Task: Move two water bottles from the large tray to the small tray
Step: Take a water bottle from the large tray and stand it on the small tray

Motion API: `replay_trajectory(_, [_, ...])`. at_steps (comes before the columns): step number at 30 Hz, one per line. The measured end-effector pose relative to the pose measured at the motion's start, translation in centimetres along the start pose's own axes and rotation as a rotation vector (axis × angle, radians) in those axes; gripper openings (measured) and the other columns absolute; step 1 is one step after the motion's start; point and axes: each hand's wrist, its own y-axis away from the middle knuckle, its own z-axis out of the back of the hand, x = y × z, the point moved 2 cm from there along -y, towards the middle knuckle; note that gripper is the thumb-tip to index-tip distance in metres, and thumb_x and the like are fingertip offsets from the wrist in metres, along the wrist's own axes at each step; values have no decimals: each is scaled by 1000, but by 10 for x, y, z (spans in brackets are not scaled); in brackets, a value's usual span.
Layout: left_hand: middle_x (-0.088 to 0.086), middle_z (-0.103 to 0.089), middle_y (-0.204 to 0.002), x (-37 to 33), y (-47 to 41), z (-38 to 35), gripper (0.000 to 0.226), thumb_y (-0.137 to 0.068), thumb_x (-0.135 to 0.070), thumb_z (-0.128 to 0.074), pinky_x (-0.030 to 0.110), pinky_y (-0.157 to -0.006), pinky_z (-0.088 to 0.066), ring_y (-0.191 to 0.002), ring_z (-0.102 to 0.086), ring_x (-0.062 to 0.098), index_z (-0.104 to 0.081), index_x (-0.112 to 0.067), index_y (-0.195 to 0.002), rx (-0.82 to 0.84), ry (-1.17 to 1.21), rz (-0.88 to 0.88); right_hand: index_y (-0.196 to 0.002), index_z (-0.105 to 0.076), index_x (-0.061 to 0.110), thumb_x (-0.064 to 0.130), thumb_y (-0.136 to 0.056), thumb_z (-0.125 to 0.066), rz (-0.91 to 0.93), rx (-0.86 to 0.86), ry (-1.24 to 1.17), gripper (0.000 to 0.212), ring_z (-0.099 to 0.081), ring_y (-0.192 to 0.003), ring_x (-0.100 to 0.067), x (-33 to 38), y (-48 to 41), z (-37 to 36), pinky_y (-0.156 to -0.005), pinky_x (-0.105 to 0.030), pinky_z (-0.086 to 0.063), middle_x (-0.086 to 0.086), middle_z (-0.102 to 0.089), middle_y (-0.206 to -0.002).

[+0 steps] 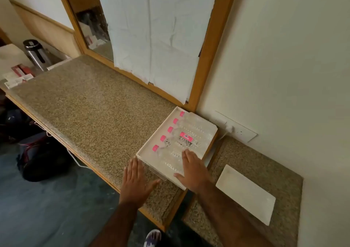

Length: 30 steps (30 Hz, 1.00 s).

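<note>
Clear plastic water bottles with pink caps (178, 146) lie side by side in the large white tray (141, 153). My right hand (193, 168) hovers flat, fingers spread, empty; I should wrap the nearest bottle's middle. My left hand (135, 180) rests open beside the tray. The small white tray (246, 193) waits empty.

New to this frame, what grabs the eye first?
The pink caps of five clear water bottles lying side by side in the large tray against the wall. Both hands are spread flat: the right hand over the tray's near end, the left hand on the speckled counter beside it. The small tray sits empty to the right.
</note>
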Motion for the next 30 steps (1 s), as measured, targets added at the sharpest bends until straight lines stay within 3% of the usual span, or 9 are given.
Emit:
replay_trajectory(5, [16,7,-173,10,0,-14,120,-87,-95,-13,49,-130,3,-161,9,28,3,-4,-164,41,-29,49,-153,-22,2,50,-94,-54,32,19,52,83,-36,-134,-30,12,-12,-12,-112,-39,-35,-16,-35,-151])
replay_trajectory(9, [23,-7,-172,18,1,-26,119,-91,-92,-20,49,-128,2,-160,-3,34,-9,3,-162,110,-90,5,-146,-34,0,44,-96,-56,12,10,90,70,-45,-124,-29,23,-29,-12,-104,-38,-42,-16,-46,-139])
replay_trajectory(13, [25,-11,-171,22,2,-33,117,-92,-89,-24,47,-129,8,-160,-9,36,-14,5,-162,112,-113,-17,-127,-52,4,40,-94,-59,-1,27,151,49,-52,-112,-27,37,-44,-12,-95,-36,-44,-14,-57,-123])
replay_trajectory(19, [25,-9,-172,24,2,-37,119,-92,-90,-28,47,-129,9,-161,-6,36,-12,4,-162,121,-114,-24,-112,-63,7,31,-91,-67,-48,81,204,32,-57,-103,-26,56,-61,-13,-85,-33,-46,-10,-67,-110])
replay_trajectory(26, [24,-8,-172,26,1,-39,121,-91,-92,-25,48,-129,8,-160,-7,37,-13,5,-162,118,-121,-29,-111,-62,8,31,-89,-67,-64,67,132,32,-57,-109,-28,52,-62,-8,-89,-33,-47,-10,-67,-113])
replay_trajectory(30, [23,-7,-173,28,2,-40,121,-90,-93,-21,51,-128,3,-161,-3,35,-11,4,-162,128,-112,-13,-114,-59,9,41,-88,-67,-69,22,75,41,-58,-110,-28,46,-56,-1,-90,-35,-48,-10,-67,-114])
